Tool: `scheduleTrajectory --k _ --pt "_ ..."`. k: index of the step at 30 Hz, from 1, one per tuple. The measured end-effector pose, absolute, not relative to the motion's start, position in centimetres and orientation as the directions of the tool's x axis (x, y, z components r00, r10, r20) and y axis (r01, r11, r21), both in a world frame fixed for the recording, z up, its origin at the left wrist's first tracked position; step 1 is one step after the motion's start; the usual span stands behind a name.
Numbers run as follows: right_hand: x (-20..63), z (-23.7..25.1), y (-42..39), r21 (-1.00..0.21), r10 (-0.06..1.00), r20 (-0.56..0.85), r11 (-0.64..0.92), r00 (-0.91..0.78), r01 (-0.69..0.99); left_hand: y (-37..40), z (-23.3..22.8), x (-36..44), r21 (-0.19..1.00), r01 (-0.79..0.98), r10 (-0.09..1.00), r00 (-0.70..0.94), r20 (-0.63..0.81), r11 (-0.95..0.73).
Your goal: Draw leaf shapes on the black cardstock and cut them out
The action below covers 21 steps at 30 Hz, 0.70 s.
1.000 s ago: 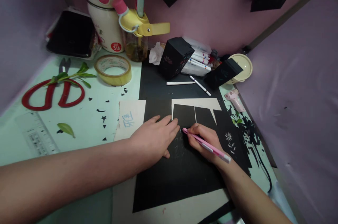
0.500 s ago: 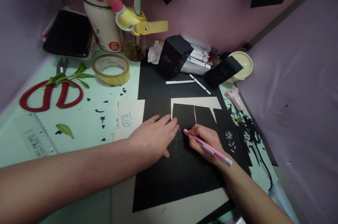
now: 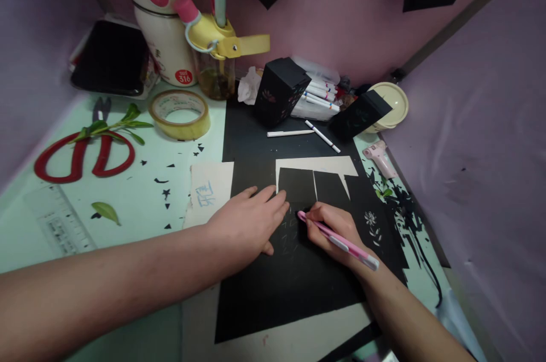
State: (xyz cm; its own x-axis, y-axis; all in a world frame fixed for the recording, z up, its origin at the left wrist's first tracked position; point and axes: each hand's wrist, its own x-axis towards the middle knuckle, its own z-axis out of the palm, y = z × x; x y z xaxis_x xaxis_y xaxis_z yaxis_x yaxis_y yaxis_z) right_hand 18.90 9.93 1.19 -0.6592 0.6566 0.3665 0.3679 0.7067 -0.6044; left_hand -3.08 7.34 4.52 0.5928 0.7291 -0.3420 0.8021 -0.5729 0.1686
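The right hand grasps a pink pen with its fingers closed around the front part of the barrel. The tip of the pen touches the black sheet, just beside some faint pale strokes already drawn there. The back end of the pen points toward the right wrist.

The left hand lies flat on the same black sheet, palm down, with the fingers stretched out and holding nothing. Its fingertips are very near to the pen tip, just on the left of it. The black sheet lies on the bench, in front of the person, and a small white flower drawing is on it at the right of the right hand.

Left of the left hand lies a pale piece of paper with blue writing. Farther left on the bench are red scissors with a green twig across them, a single leaf and a transparent ruler. A roll of yellow tape lies behind, near a white flask and a yellow-topped bottle. Behind the black sheet stand two black boxes, with white markers between them, and two white pens lie in front of them. A pink glue gun lies at the right edge.
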Motion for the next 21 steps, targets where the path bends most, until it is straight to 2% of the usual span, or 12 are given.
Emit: scheduleTrajectory --k 21 --pt "18.9 0.2 9.9 -0.586 0.643 0.392 0.726 -0.658 0.36 7.4 4.5 -3.1 0.149 0.797 0.729 0.598 -0.332 -0.586"
